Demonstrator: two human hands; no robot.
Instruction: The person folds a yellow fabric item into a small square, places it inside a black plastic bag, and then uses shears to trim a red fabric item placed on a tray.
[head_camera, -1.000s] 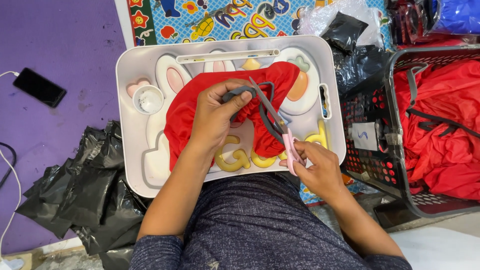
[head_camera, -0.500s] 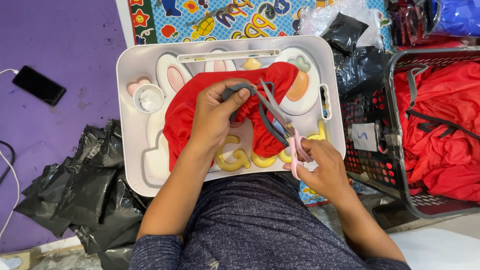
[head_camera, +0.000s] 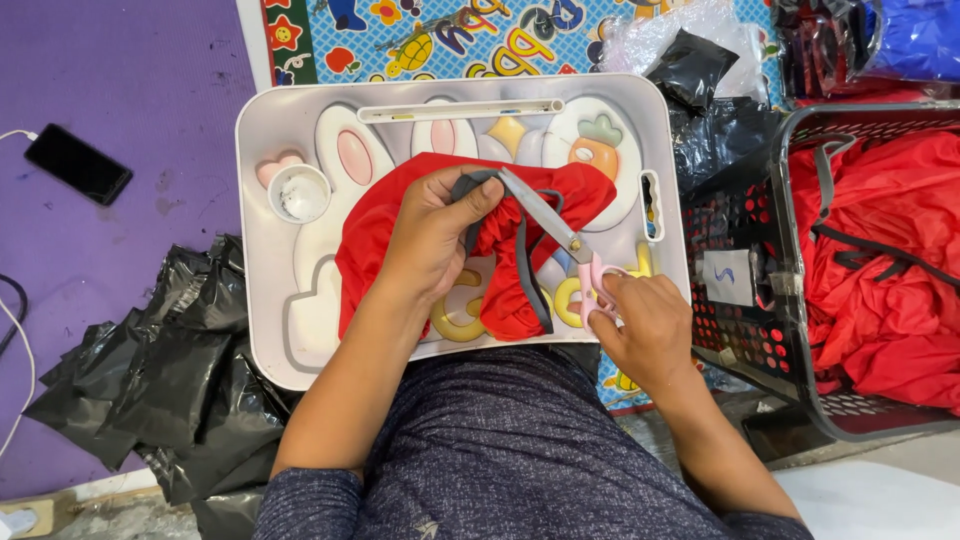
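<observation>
A white plastic lap tray with a rabbit-and-carrot print (head_camera: 300, 350) lies across the person's lap. On it is a bunched red fabric piece with grey elastic trim (head_camera: 520, 290) — the left hand (head_camera: 435, 235) pinches the trim, fingers closed. The right hand (head_camera: 645, 325) grips pink-handled scissors (head_camera: 565, 245), blades slightly parted at the trim.

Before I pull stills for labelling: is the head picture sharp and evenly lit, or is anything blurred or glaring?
Head view: light is soft and even, with faint shadows only; the scissors, red cloth and both hands, left and right, look sharp; mild sheen on the white tray; no strong glare.
</observation>
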